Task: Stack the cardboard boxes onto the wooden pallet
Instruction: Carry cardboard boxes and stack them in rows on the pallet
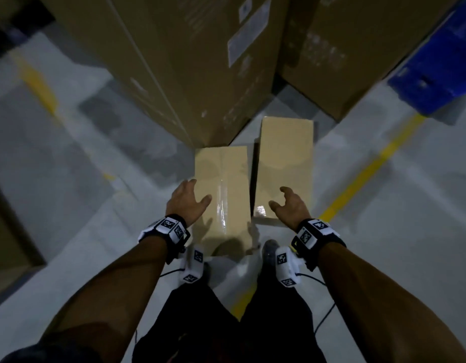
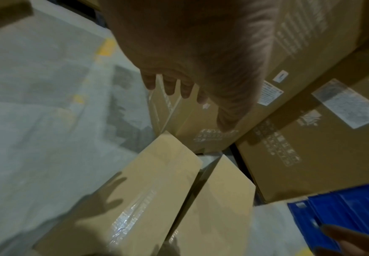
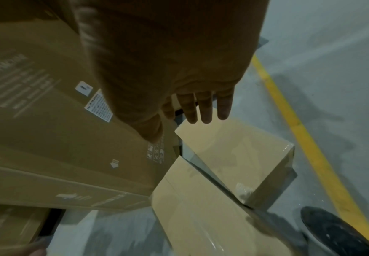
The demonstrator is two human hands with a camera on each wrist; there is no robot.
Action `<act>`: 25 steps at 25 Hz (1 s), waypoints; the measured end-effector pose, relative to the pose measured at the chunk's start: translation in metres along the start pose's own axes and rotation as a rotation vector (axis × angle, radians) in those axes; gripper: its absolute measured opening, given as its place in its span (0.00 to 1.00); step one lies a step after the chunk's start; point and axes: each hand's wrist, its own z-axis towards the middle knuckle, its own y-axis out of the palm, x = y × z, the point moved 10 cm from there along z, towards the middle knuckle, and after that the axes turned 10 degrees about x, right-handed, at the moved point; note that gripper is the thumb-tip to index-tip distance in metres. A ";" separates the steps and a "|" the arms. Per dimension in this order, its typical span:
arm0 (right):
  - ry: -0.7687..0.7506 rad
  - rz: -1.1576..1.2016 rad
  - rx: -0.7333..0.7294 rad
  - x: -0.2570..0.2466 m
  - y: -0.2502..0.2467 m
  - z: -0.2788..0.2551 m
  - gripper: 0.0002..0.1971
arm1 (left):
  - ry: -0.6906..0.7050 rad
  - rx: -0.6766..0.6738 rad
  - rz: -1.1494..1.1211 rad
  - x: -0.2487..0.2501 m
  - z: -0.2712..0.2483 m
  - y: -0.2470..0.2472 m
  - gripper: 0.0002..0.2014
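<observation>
Currently: two small cardboard boxes at frame centre on the grey floor, side by side, left box (image 1: pixel 222 189) and right box (image 1: pixel 284 163). My left hand (image 1: pixel 188 201) and right hand (image 1: pixel 289 205) hover above them, fingers spread, holding nothing. Large cartons (image 1: pixel 179 61) fill the upper frame.

Two small boxes side by side mid-frame, left box (image 1: pixel 221 189) nearer than right box (image 1: pixel 285 169), large cartons (image 1: pixel 190 61) above them, pallet (image 1: pixel 436 61) upper right.
</observation>
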 end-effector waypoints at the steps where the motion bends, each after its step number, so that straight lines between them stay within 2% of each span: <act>1: 0.001 0.030 -0.012 0.001 0.003 0.007 0.35 | -0.017 0.009 -0.009 -0.003 0.002 0.001 0.39; 4: 0.035 0.100 -0.064 0.009 0.027 0.036 0.40 | -0.055 0.052 -0.027 -0.016 0.021 0.015 0.39; 7: 0.057 0.170 -0.097 0.021 0.081 0.085 0.44 | -0.065 0.066 -0.061 -0.047 0.059 0.061 0.39; 8: 0.066 0.196 -0.094 0.021 0.084 0.090 0.45 | -0.066 0.079 -0.075 -0.050 0.063 0.065 0.39; 12: 0.065 0.225 -0.058 0.042 0.173 0.163 0.46 | -0.157 0.030 -0.178 -0.120 0.123 0.167 0.40; 14: 0.065 0.241 -0.051 0.052 0.217 0.194 0.50 | -0.205 -0.003 -0.223 -0.153 0.145 0.213 0.40; 17: 0.072 0.239 -0.004 0.067 0.263 0.229 0.57 | -0.182 -0.060 -0.273 -0.182 0.175 0.267 0.39; 20: 0.084 0.136 0.052 0.083 0.288 0.243 0.53 | -0.180 -0.131 -0.354 -0.195 0.189 0.300 0.46; 23: 0.066 0.085 0.131 0.085 0.298 0.238 0.53 | -0.160 -0.151 -0.433 -0.196 0.195 0.311 0.43; 25: 0.018 0.004 0.191 0.073 0.303 0.227 0.55 | -0.174 -0.109 -0.470 -0.204 0.202 0.308 0.42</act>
